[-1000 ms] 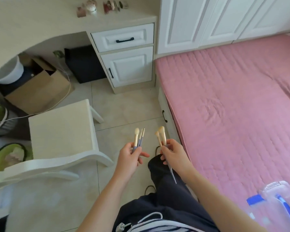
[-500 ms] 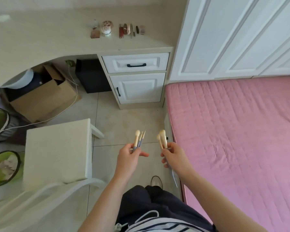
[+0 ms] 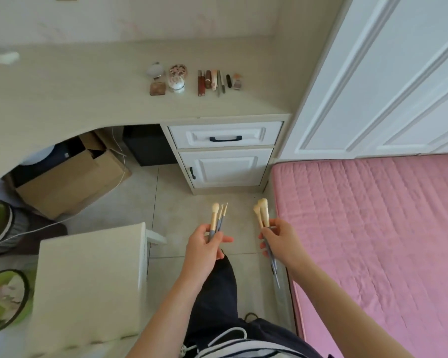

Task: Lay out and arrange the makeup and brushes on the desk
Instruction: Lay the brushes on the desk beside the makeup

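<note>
Beige desk carries a makeup row; left hand grips three brushes, right hand grips two brushes

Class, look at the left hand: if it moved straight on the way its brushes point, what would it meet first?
Probably the white drawer unit under the desk; the left hand has only bare floor before it, though depth is unclear.

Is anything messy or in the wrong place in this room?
Nothing looks spilled or broken. The makeup sits in a tidy row on the desk. Only the brushes are off it: the left hand holds some, the right hand holds the others.
</note>
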A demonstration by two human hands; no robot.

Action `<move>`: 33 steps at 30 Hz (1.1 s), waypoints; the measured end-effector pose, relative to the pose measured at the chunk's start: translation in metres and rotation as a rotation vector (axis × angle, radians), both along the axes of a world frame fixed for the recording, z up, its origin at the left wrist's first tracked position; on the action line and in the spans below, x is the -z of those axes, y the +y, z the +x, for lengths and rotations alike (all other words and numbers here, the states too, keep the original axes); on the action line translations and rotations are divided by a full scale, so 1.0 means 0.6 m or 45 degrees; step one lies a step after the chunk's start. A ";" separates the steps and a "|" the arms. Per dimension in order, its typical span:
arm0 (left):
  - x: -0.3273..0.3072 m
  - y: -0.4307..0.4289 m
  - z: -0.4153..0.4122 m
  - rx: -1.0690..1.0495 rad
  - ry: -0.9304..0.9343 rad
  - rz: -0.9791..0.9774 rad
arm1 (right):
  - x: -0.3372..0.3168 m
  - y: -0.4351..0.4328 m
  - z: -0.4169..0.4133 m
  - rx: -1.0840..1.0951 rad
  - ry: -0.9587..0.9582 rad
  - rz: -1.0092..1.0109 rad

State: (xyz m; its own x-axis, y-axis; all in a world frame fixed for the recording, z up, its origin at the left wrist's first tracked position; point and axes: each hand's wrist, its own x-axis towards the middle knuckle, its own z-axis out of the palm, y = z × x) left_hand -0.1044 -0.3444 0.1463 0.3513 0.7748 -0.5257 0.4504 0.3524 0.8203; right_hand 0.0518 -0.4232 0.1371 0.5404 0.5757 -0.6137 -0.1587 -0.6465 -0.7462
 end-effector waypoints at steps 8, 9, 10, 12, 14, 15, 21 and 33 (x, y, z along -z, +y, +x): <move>-0.024 0.236 0.044 0.133 -0.016 0.063 | -0.015 0.200 0.038 0.124 0.006 0.034; -0.024 0.259 0.050 0.148 -0.010 0.074 | -0.015 0.221 0.045 0.138 0.007 0.043; -0.024 0.280 0.055 0.155 -0.003 0.080 | -0.016 0.239 0.052 0.150 0.008 0.045; -0.023 0.316 0.066 0.163 0.013 0.089 | -0.019 0.270 0.063 0.178 0.010 0.046; -0.018 0.348 0.079 0.182 0.022 0.094 | -0.021 0.299 0.074 0.195 0.006 0.047; -0.016 0.362 0.086 0.193 0.028 0.096 | -0.022 0.311 0.080 0.196 0.002 0.043; -0.006 0.434 0.138 0.236 0.048 0.120 | -0.026 0.380 0.124 0.199 0.033 0.020; 0.008 0.556 0.330 0.321 0.101 0.052 | -0.029 0.528 0.304 0.109 -0.018 -0.026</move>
State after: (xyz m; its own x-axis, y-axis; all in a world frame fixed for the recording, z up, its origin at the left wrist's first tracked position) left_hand 0.0938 -0.0109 0.1416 0.4951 0.6893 -0.5290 0.5830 0.1879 0.7905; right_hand 0.2341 -0.1065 0.1545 0.5956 0.5145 -0.6169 -0.2038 -0.6461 -0.7355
